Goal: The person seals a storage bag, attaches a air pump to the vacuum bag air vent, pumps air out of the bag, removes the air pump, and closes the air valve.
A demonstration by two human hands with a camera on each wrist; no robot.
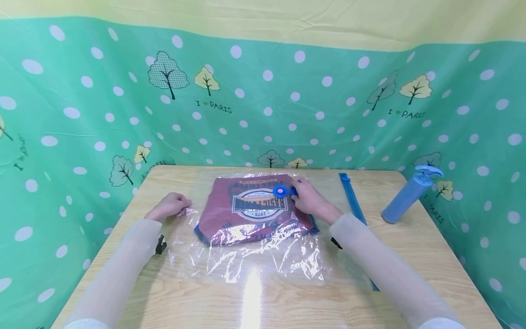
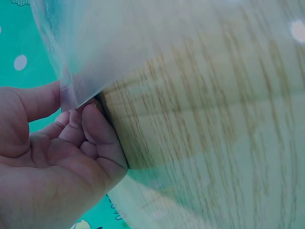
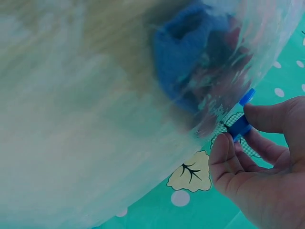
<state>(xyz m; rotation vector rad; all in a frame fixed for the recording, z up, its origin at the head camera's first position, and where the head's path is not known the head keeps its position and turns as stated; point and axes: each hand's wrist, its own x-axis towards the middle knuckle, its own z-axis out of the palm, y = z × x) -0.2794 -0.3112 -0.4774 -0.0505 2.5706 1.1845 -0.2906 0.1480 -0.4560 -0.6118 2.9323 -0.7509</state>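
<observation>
A clear plastic vacuum bag lies on the table with a folded maroon garment inside it. The garment has a printed round badge and blue edges. My left hand pinches the bag's left edge; in the left wrist view a corner of the film sits between thumb and fingers. At the bag's right half, my right hand holds the blue valve cap between thumb and fingers. Beside these fingertips shows the round blue valve with its pink centre.
A blue hand pump stands tilted at the table's right side. Blue sealing strips lie between it and the bag, partly under my right forearm. A green dotted curtain hangs behind and beside the wooden table.
</observation>
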